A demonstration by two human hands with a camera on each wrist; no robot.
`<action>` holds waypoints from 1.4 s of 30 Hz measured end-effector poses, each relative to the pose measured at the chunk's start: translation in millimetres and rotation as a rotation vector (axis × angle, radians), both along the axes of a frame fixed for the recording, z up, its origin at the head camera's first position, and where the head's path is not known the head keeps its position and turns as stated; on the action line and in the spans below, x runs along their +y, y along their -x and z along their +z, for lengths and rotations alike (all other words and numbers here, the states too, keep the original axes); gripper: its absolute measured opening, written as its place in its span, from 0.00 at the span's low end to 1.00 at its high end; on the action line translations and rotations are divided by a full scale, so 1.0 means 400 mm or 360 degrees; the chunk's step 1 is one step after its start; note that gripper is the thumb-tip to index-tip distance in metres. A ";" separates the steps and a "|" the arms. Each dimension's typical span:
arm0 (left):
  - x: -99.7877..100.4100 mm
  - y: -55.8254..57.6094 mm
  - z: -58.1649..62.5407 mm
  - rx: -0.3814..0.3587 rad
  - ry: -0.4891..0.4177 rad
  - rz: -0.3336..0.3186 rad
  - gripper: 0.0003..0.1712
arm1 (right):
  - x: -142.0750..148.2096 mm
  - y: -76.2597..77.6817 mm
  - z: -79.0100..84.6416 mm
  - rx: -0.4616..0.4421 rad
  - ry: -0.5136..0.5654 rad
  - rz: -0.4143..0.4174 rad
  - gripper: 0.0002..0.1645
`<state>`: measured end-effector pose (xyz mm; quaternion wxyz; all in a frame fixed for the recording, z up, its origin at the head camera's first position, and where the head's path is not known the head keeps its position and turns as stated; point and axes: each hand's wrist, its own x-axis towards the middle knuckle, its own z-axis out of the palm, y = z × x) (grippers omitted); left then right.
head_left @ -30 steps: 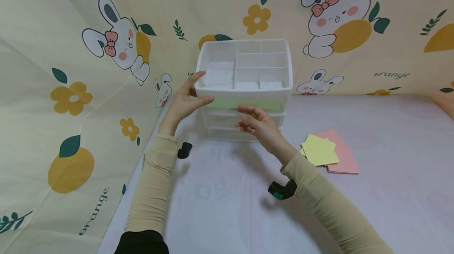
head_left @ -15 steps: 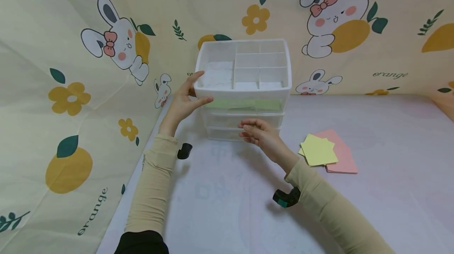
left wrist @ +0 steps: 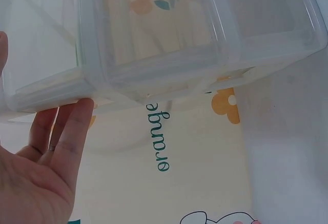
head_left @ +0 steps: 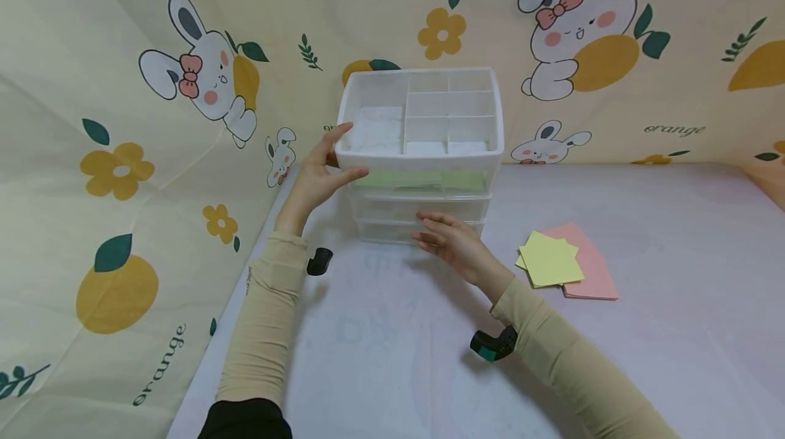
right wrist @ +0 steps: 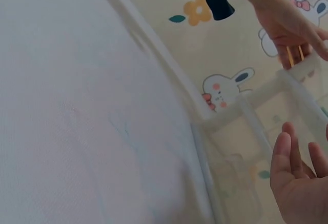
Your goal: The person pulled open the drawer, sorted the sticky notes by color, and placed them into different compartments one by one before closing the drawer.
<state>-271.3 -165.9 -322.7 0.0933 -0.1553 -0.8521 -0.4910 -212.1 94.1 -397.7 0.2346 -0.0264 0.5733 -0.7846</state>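
A white-topped clear plastic drawer organizer stands against the back cloth. Its top tray is divided into compartments, and something flat and green shows through the uppermost drawer. My left hand holds the organizer's left front corner, thumb toward the front and fingers along the side; the left wrist view shows those fingertips against the side wall. In front of the lower drawers hovers my right hand, its fingers loosely spread and holding nothing. Seen in the right wrist view, this hand overlaps the clear drawer fronts.
Yellow square sticky notes lie partly over a stack of pink paper on the white tabletop, right of the organizer. A printed cloth with rabbits and oranges rises behind and along the left.
My right hand has dropped from the upper drawer's front toward the lower drawers, and its fingers have spread a little. The left hand stays at the organizer's corner.
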 end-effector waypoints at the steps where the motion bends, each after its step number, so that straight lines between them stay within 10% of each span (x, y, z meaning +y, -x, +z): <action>1: 0.000 0.000 0.000 0.0003 -0.0001 0.0000 0.43 | -0.001 0.001 0.001 -0.0012 0.0027 0.0003 0.27; 20: -0.005 0.007 -0.007 -0.0019 -0.0015 0.0003 0.43 | 0.012 -0.019 0.020 -0.0098 0.0074 0.0094 0.27; 42: -0.005 0.006 -0.009 -0.0002 -0.0001 -0.0009 0.43 | 0.046 -0.133 0.049 -0.0274 0.0098 0.0345 0.26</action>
